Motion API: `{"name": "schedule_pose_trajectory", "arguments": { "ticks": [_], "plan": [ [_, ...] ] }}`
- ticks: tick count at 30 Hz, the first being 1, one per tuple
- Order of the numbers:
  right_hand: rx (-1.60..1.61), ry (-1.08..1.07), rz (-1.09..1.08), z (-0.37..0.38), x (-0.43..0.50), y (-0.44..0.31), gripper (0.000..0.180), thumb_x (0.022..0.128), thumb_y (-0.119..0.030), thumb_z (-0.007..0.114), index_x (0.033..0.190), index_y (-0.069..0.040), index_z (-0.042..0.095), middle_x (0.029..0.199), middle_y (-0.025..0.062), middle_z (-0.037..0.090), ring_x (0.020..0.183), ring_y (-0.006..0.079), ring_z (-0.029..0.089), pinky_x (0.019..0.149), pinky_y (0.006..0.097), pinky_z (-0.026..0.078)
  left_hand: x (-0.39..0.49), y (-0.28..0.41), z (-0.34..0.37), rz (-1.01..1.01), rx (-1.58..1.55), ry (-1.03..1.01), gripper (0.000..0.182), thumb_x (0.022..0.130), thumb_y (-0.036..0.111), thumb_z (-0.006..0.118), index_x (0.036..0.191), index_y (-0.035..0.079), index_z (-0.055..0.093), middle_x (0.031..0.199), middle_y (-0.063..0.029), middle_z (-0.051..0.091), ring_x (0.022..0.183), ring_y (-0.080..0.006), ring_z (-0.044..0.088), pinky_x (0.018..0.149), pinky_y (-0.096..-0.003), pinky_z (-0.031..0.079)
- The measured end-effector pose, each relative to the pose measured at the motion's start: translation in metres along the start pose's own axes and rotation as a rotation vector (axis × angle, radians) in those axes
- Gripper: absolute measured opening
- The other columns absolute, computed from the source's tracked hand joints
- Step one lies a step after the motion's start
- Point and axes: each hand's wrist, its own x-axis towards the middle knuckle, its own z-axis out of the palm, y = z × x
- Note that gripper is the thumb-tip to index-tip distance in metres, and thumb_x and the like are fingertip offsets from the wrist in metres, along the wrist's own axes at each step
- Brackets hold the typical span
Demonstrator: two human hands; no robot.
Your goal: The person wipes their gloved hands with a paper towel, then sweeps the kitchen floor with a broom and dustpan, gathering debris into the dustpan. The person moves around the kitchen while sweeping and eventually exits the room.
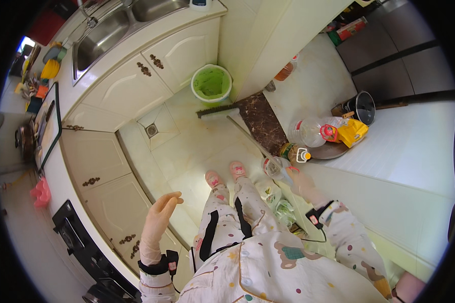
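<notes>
My right hand (301, 183), in a thin pale glove, is closed around the upper end of a long-handled broom (250, 138). The handle slants away to the upper left. Its wide head, with dark bristles (217, 110), rests on the tiled floor just in front of a bin with a green liner (212, 84). My left hand (163, 212), gloved too, hangs over the floor beside the counter, its fingers slightly bent and holding nothing. My feet in pink slippers (237, 169) stand between the hands.
A floor drain (151, 130) lies near the cabinets (113, 87). Several plastic bottles, one an empty clear jug (307, 132), stand at the right by a dark marble threshold (263, 123). Plastic bags (284, 212) lie beside my right leg. A black gas stove (87, 250) is at the left.
</notes>
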Motion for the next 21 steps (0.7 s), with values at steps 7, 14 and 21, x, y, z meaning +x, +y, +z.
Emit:
{"name": "schedule_pose_trajectory", "arguments": {
  "ticks": [7, 14, 21],
  "plan": [
    [-0.094, -0.004, -0.084, -0.01, 0.093, 0.007, 0.05, 0.072, -0.017, 0.056, 0.119, -0.008, 0.039, 0.087, 0.0189, 0.062, 0.082, 0.0354, 0.061, 0.068, 0.0436, 0.048, -0.022, -0.01, 0.01, -0.115, -0.046, 0.116, 0.03, 0.089, 0.022, 0.048, 0.11, 0.003, 0.057, 0.095, -0.0038, 0.063, 0.097, -0.0109, 0.05, 0.09, -0.0247, 0.034],
    [0.067, -0.152, -0.057, 0.045, 0.055, 0.012, 0.041, 0.074, -0.015, 0.052, 0.114, -0.009, 0.044, 0.095, 0.0218, 0.06, 0.087, 0.0362, 0.06, 0.071, 0.0442, 0.047, -0.023, -0.011, 0.031, -0.141, -0.089, 0.12, 0.03, 0.089, 0.023, 0.049, 0.11, 0.003, 0.058, 0.094, -0.0032, 0.063, 0.095, -0.0098, 0.05, 0.089, -0.0236, 0.035],
    [0.026, -0.107, -0.061, -0.015, 0.004, 0.031, 0.044, 0.073, -0.014, 0.05, 0.117, -0.015, 0.044, 0.091, 0.0214, 0.06, 0.082, 0.0361, 0.06, 0.067, 0.0454, 0.048, -0.02, -0.01, 0.047, -0.133, -0.12, 0.116, 0.03, 0.089, 0.025, 0.05, 0.11, 0.004, 0.058, 0.093, -0.0028, 0.063, 0.095, -0.0098, 0.05, 0.089, -0.0239, 0.035]
  ]
}}
